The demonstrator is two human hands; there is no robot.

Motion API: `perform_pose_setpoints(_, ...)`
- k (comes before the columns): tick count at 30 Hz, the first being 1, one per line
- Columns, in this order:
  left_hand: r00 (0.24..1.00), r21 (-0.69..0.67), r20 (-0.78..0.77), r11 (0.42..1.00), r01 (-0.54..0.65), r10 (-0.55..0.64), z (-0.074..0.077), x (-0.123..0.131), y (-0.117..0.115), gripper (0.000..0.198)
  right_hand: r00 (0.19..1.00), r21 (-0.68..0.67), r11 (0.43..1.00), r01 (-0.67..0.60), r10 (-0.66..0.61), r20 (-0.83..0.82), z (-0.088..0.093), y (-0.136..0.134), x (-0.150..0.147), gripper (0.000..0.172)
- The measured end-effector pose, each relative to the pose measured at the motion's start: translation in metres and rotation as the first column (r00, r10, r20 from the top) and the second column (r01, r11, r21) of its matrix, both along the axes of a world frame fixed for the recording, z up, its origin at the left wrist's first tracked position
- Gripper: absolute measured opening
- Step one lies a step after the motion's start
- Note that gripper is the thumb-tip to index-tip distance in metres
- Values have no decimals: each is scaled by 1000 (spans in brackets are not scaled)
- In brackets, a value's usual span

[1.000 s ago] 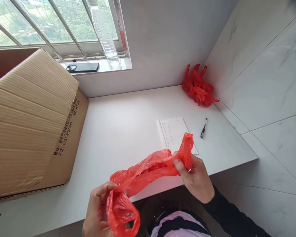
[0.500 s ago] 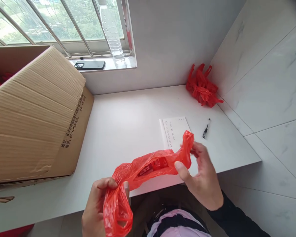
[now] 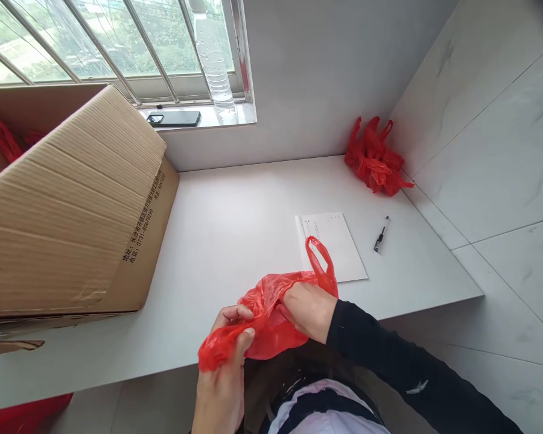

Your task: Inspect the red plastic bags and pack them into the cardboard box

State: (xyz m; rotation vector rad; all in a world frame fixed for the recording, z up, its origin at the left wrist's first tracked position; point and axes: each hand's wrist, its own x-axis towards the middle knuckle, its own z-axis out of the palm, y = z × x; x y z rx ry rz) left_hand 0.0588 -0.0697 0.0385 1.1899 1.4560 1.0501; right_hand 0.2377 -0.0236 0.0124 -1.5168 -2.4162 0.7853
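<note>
A thin red plastic bag (image 3: 278,343) hangs in front of me at the table's near edge. My left hand (image 3: 228,346) pinches the gathered left side of its mouth between thumb and fingers. Inside the bag is my right hand (image 3: 312,307), sunk past the knuckles, so its fingers are hidden by the plastic. One loop handle of the bag stands up beyond the right wrist, overlapping a notebook (image 3: 344,247) with writing on its page. What the bag contains is hidden now.
A large open cardboard box (image 3: 72,223) with red bags inside takes up the left. Bunched red bags (image 3: 375,160) lie in the back right corner. A pen (image 3: 380,236) is right of the notebook. On the windowsill are a phone (image 3: 174,119) and a clear bottle (image 3: 215,69).
My right hand has let go of the bag's right handle and moved into the bag. My left hand has shifted right and up, drawing the bag together.
</note>
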Motion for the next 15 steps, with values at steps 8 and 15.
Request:
perform_pose_setpoints(8,994,-113,-31,989,99,-103,-4,-1,7,26,1000,86,996,30,-29,-8,-14,11,-6,34)
perform_pose_setpoints(15,993,-16,108,999,-39,40,-11,-9,6,21,996,109,992,64,-70,52,-6,-10,-1,30)
